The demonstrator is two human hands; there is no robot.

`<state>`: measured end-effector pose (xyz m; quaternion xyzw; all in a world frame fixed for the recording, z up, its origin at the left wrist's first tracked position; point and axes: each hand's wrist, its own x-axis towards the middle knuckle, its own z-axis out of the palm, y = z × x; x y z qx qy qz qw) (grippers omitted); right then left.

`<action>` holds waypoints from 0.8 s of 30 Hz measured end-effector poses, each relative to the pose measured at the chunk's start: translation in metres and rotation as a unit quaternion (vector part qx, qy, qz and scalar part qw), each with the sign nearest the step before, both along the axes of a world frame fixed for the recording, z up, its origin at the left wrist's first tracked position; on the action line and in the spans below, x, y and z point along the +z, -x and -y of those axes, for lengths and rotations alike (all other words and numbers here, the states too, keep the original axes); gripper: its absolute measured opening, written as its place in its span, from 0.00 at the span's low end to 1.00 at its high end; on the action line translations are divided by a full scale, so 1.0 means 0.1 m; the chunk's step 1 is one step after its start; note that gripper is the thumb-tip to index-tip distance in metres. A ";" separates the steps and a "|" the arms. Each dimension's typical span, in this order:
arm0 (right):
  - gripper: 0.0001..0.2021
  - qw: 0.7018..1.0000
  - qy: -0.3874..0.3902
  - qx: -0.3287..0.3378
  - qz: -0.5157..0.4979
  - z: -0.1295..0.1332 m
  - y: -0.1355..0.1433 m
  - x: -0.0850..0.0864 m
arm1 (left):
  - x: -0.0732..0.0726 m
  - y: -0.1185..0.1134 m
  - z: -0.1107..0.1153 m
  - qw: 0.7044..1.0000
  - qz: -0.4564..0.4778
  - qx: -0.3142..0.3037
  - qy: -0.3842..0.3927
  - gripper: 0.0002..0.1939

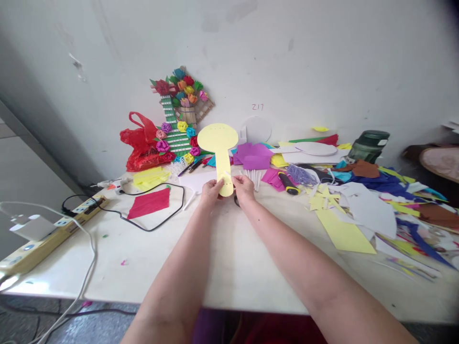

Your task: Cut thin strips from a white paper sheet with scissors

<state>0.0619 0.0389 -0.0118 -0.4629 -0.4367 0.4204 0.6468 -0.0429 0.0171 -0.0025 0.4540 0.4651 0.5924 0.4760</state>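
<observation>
A pale yellow paper cutout (217,138) stands upright over the table, with a broad oval top and a narrow strip below that ends in a rounded foot. My left hand (212,189) pinches the left edge of that strip near its foot. On the other side, my right hand (244,187) has its thumb and fingers pressed together at the strip's right edge; what they grip is too small to make out. A small whitish bit and several dark dots show on the strip between my hands. Part of a dark ring-like thing (236,200) peeks out beside my right hand.
Paper flowers on a green-striped stand (175,138) and a red plastic bag (143,148) are at the back left. A power strip (53,234) and black cable (154,228) lie left. Paper scraps (373,210), a yellow-black-handled tool (288,183) and a dark bottle (369,147) are right.
</observation>
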 end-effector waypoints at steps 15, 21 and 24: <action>0.10 0.999 -0.003 0.013 0.031 0.00 0.04 -0.07 | 0.06 0.12 0.05 0.996 -0.017 -0.054 0.064 0.16; 0.10 0.997 0.046 0.003 0.057 -0.04 0.00 -0.09 | 0.02 0.16 0.01 0.998 -0.006 -0.008 0.070 0.15; 0.08 0.996 0.039 -0.031 0.077 -0.06 -0.02 -0.12 | -0.02 0.17 -0.03 0.993 -0.080 0.031 0.079 0.14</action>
